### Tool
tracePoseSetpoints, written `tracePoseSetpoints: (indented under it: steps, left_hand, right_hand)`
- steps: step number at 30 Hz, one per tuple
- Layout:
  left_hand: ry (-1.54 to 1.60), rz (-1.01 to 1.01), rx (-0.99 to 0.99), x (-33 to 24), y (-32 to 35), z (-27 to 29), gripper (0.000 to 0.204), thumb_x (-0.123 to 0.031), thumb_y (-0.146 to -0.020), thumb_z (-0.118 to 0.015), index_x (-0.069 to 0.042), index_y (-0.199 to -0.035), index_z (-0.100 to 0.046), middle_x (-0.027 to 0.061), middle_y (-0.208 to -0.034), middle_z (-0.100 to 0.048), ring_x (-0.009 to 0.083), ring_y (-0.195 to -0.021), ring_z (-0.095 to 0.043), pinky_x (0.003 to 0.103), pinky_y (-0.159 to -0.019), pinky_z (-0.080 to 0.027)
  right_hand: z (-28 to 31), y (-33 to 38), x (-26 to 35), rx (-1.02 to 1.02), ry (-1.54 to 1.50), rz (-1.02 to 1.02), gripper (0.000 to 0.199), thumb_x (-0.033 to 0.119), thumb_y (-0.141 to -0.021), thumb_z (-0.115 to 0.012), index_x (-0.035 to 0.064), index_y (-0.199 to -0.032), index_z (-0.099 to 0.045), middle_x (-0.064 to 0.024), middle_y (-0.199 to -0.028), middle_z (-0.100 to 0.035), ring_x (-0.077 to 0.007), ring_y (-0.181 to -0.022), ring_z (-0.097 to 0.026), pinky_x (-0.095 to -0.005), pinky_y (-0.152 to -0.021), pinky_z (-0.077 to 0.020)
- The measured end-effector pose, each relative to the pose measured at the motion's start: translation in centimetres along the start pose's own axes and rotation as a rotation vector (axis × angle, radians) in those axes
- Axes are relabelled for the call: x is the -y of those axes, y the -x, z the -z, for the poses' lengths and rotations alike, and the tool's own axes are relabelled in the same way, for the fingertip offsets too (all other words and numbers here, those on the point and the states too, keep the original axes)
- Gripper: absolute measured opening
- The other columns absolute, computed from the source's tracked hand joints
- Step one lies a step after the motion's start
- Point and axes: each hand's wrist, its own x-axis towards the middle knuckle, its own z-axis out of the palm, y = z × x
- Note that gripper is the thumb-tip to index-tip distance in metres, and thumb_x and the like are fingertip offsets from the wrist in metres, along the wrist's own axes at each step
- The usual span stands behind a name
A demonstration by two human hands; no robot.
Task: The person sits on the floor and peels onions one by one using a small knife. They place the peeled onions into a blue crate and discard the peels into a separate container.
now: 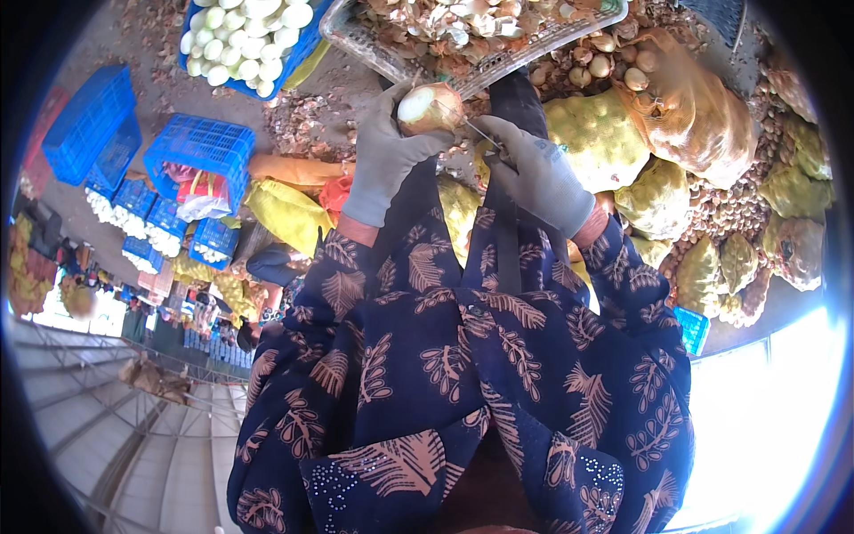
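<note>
My left hand (pixel 391 151), in a pale grey glove, is closed round an onion (pixel 431 109). Part of the onion's brown skin is off and a whitish patch shows on its left side. My right hand (pixel 538 169), gloved the same way, grips a small knife (pixel 481 133); its thin blade points up and left toward the onion, and the handle is hidden in the fist. Whether the blade touches the onion I cannot tell. Both hands are above my lap, just on the near side of a grey plastic crate (pixel 498 69) heaped with onion skins.
A blue crate (pixel 294 55) of peeled white onions stands at the far left. Other blue crates (pixel 203 142) are further left. Yellow mesh sacks (pixel 598 141) of onions and an orange mesh sack (pixel 694 107) crowd the right. Loose skins (pixel 307 133) litter the floor.
</note>
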Motion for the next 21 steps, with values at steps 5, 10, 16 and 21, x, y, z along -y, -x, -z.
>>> tracePoseSetpoints:
  steps: [5,10,16,21]
  left_hand:
    - [-0.081,-0.028,0.003,0.2,-0.2,-0.1,0.071,-0.013,-0.071,-0.089,0.008,-0.129,-0.053,0.0125,-0.115,-0.066,0.0169,-0.102,-0.065,0.028,-0.088,-0.055]
    - [0.311,0.113,0.008,0.2,-0.4,-0.5,0.063,-0.012,-0.077,-0.085,0.007,-0.128,-0.052,0.0113,-0.115,-0.065,0.0161,-0.1,-0.066,0.028,-0.087,-0.055]
    - [0.651,0.148,-0.045,-0.3,-0.6,-0.5,0.06,-0.005,-0.075,-0.084,0.009,-0.125,-0.053,0.0106,-0.112,-0.066,0.0139,-0.099,-0.066,0.027,-0.087,-0.055]
    - [0.61,0.151,-0.091,-0.3,0.0,-1.4,0.053,-0.003,-0.076,-0.083,0.007,-0.119,-0.055,0.0102,-0.11,-0.066,0.0139,-0.095,-0.066,0.026,-0.085,-0.056]
  right_hand:
    - [0.5,-0.6,0.6,-0.009,-0.032,0.041,0.048,0.011,-0.088,-0.065,0.0068,-0.133,-0.051,-0.0171,-0.094,-0.067,-0.0338,-0.089,-0.067,-0.0403,-0.076,-0.0523]
    - [-0.1,-0.2,-0.6,0.023,-0.07,0.014,0.045,0.012,-0.089,-0.064,0.0063,-0.132,-0.054,-0.0178,-0.092,-0.068,-0.0332,-0.088,-0.068,-0.0404,-0.075,-0.0526]
    - [-1.2,3.0,-4.3,-0.028,0.053,-0.026,0.047,0.012,-0.088,-0.066,0.006,-0.133,-0.053,-0.0177,-0.097,-0.068,-0.0344,-0.087,-0.067,-0.0409,-0.074,-0.0535]
    - [-1.2,1.4,-2.0,-0.15,0.14,0.153,0.054,0.013,-0.087,-0.068,0.0055,-0.136,-0.048,-0.0171,-0.098,-0.066,-0.0342,-0.083,-0.067,-0.0433,-0.07,-0.0529]
